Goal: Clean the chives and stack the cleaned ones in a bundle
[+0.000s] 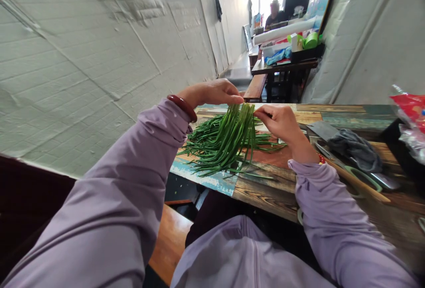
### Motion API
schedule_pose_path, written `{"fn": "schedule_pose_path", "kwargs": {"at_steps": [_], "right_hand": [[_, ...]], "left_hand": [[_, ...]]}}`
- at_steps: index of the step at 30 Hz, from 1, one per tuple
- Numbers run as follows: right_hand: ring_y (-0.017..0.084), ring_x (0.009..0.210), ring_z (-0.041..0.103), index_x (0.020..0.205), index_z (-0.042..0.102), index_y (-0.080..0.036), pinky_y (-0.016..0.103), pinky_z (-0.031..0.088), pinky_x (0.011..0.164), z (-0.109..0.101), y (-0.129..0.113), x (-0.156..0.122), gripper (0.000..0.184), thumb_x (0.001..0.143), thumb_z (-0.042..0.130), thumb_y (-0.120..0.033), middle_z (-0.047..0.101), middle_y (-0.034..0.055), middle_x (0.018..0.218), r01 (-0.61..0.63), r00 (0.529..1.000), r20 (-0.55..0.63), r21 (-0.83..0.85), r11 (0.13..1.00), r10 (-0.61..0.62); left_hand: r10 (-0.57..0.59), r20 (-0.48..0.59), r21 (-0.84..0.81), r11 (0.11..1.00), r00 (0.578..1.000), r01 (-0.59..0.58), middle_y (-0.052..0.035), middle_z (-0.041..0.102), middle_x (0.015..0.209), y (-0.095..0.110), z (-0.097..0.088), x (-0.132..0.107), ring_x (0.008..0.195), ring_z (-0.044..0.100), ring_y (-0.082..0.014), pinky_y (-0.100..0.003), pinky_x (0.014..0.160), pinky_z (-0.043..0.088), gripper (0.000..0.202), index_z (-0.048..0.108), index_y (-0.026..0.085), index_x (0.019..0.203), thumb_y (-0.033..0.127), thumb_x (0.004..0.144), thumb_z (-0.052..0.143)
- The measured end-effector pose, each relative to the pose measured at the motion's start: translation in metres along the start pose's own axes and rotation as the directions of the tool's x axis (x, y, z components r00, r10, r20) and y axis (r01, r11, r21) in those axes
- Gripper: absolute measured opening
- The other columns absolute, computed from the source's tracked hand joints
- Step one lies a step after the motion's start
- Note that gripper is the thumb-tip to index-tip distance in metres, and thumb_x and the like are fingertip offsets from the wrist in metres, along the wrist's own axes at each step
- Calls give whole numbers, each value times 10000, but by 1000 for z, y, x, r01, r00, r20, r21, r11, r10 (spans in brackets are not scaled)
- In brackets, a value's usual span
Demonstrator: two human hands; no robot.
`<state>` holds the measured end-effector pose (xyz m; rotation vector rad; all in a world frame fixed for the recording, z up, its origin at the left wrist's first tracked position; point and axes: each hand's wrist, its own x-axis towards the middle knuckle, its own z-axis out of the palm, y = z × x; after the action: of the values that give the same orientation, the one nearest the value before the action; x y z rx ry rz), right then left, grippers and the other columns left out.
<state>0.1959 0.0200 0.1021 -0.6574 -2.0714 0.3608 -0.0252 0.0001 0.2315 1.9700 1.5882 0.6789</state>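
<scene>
- Pinching the gathered pale ends of a bundle of long, thin green stalks (237,130), the left grip (219,92) has thumb and fingertips closed along the bundle's top; a few ends poke out beyond the fingertips and could slip free if that pinch loosens.
- The right grip (280,119) has thumb and forefinger pressed together against the bundle's right flank; whether a stalk is caught between them I cannot tell. A hard tug there might snap a stem or drag neighbours out crooked.
- Held upright by its ends, the bundle droops onto the table (272,190) near its left end, leaves fanning toward the near left corner. Tangled tips could bring other stalks along if it were lifted sharply.
- Beneath and behind it spreads a loose heap of darker green stalks (207,135), overlapping the bundle, so the two might mix.
- One stray stalk (259,175) lies close to the near edge; a brushing sleeve could sweep it off.
- Toward the table's right side, metal scissors with pale-green handles (368,176) lie beside a crumpled dark-grey cloth (358,148), near the right forearm. An arm swung outward might knock the scissors, or catch the lilac cuff (308,173) on them.
</scene>
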Motion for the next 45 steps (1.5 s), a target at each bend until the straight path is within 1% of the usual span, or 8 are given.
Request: {"fn": "schedule_pose_path", "kwargs": {"at_steps": [5, 10, 17, 21, 25, 31, 38, 45], "right_hand": [[188, 734, 649, 819, 741, -201, 298, 395, 665, 3, 0, 0, 256, 952, 565, -331, 738, 39, 795, -11, 1000, -12, -5, 1000, 11], [187, 722, 652, 789, 739, -207, 297, 397, 663, 5, -1, -1, 244, 940, 572, -300, 736, 34, 775, -17, 999, -31, -15, 1000, 17], [200, 749, 667, 819, 754, -206, 304, 412, 677, 7, -2, -2, 223, 923, 578, -295, 750, 44, 807, -40, 998, -38, -2, 999, 40], [196, 739, 659, 820, 761, -202, 300, 407, 665, 6, 1, -2, 249, 924, 567, -317, 739, 39, 782, -51, 997, -50, 23, 998, 52], [194, 709, 643, 818, 766, -195, 293, 389, 630, 7, 3, -1, 276, 919, 555, -343, 724, 34, 733, -98, 994, -52, 23, 995, 99], [179, 675, 628, 836, 771, -198, 284, 381, 614, 9, 3, -2, 269, 906, 564, -354, 734, 27, 737, -108, 993, -53, 20, 994, 109], [176, 680, 627, 840, 768, -205, 282, 382, 623, 8, 3, -2, 262, 909, 560, -347, 737, 21, 745, -100, 994, -45, 4, 995, 100], [193, 728, 661, 834, 769, -205, 292, 419, 660, 11, 3, -2, 247, 900, 565, -329, 752, 28, 770, -116, 991, -54, 57, 992, 119]], "left_hand": [[50, 283, 368, 917, 958, -156, 28, 645, 640, -4, -8, -4, 642, 523, -94, -228, 650, 364, 188, 792, 149, 845, 238, 690, 732], [111, 259, 478, 849, 960, -227, 17, 615, 587, -8, 3, -3, 601, 482, -93, -252, 632, 348, 172, 788, 109, 794, 204, 711, 671], [159, 208, 427, 873, 965, -236, 34, 576, 518, -9, 13, -5, 548, 447, -82, -249, 627, 359, 73, 759, 130, 677, 170, 665, 699], [105, 181, 268, 951, 978, -152, 7, 666, 650, -8, -2, -11, 658, 555, -121, -250, 674, 407, 152, 789, 148, 792, 259, 709, 728], [56, 72, 158, 985, 996, -67, -21, 720, 779, -12, -20, -27, 748, 606, -142, -262, 720, 446, 271, 795, 154, 934, 352, 778, 697], [92, 40, 182, 978, 995, -98, -34, 735, 853, -28, -10, -33, 785, 623, -143, -280, 761, 476, 261, 789, 157, 892, 325, 693, 764], [241, 130, 262, 927, 962, -268, -19, 702, 790, -22, -1, -11, 745, 613, -118, -263, 774, 476, 109, 751, 155, 709, 262, 720, 738], [212, 169, 172, 955, 963, -240, -24, 708, 735, -27, 2, -4, 725, 625, -127, -257, 742, 487, 130, 748, 131, 712, 258, 693, 765]]}}
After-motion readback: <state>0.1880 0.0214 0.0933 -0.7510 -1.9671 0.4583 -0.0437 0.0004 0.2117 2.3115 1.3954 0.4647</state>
